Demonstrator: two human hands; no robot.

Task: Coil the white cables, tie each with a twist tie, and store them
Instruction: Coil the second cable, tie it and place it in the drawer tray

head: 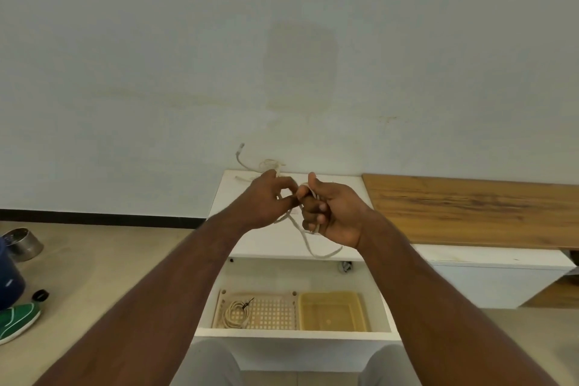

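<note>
Above the white cabinet top (266, 243), both hands work a white cable (308, 246). My right hand (333, 213) has the cable wound round its curled fingers, thumb up. My left hand (269, 199) pinches a strand just left of those fingers. A loose loop hangs down to the cabinet's front edge. The cable's far end with its plug (240, 147) sticks up by the wall. Below, the open drawer holds a beige perforated basket (269, 312) with a coiled, tied white cable (235, 313) in its left part.
A yellow plastic tray (332, 312) sits to the right of the basket in the drawer (294, 334). A wooden board (476, 208) lies on the low unit at right. On the floor at left are a steel bowl (23, 243), a blue container (7, 276) and a green shoe (17, 320).
</note>
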